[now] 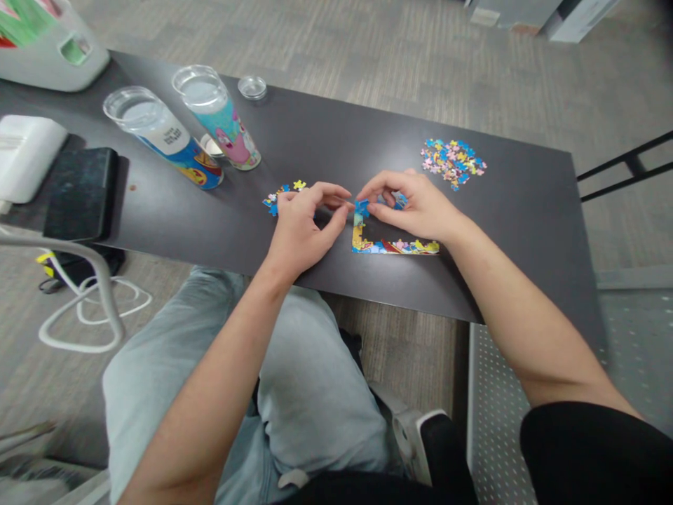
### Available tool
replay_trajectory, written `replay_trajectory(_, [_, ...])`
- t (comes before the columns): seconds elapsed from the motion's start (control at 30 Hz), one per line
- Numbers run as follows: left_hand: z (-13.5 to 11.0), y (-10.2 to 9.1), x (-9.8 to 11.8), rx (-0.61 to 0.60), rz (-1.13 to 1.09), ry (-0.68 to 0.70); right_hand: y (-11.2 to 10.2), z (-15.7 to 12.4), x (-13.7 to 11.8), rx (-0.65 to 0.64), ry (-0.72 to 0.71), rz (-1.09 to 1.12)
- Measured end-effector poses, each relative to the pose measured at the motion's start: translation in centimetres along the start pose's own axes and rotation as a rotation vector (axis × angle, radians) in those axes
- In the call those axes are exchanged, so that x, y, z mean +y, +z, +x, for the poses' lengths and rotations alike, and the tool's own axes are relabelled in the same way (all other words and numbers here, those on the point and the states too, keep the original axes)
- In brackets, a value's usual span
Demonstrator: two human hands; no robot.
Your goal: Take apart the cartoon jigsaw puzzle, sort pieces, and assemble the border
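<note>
A jigsaw border (358,235) lies on the dark table, its left side and its near edge joined at a corner. My right hand (415,203) is over the upper part, thumb and index finger closed on a blue puzzle piece (362,208) at the top of the left side. Some blue pieces (400,200) show partly behind my right fingers. Just left of the border is my left hand (308,228), its fingers curved and thumb apart, with nothing visible in its grasp. A small group of loose pieces (272,203) lies beyond it, partly covered by the hand.
A heap of mixed puzzle pieces (453,161) lies at the table's far right. To the left stand two clear-topped printed canisters (173,144) (226,126), with a clear lid (252,87) near them. A black box (81,193) and a white device (29,158) are further left.
</note>
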State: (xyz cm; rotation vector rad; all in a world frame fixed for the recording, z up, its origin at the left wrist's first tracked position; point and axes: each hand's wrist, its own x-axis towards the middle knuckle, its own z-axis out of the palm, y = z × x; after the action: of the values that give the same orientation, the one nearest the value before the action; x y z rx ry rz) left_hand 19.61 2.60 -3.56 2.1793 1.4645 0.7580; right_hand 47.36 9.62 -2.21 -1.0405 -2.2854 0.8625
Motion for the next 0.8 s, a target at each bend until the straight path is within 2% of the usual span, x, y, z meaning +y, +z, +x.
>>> replay_trajectory(0.1, [-0.3, 0.2, 0.6, 0.012, 0.07, 0.045, -1.2, 0.0, 1.4, 0.052, 0.011, -0.008])
replay_trajectory(0.27, [-0.4, 0.5, 1.1, -0.115, 0.133, 0.184, -2.0, -0.3, 3.0, 0.057, 0.071, -0.008])
replay_trajectory(0.43, [-0.3, 0.5, 0.9, -0.153, 0.155, 0.202, -2.0, -0.5, 3.3, -0.022, 0.108, -0.018])
replay_trajectory(0.67, [-0.3, 0.4, 1.2, -0.156, 0.157, 0.198, -3.0, -0.4, 3.9, 0.001, 0.06, -0.077])
replay_trajectory(0.8, [-0.3, 0.5, 1.1, -0.146, 0.154, 0.199, -2.7, -0.3, 4.4, 0.005, 0.033, -0.115])
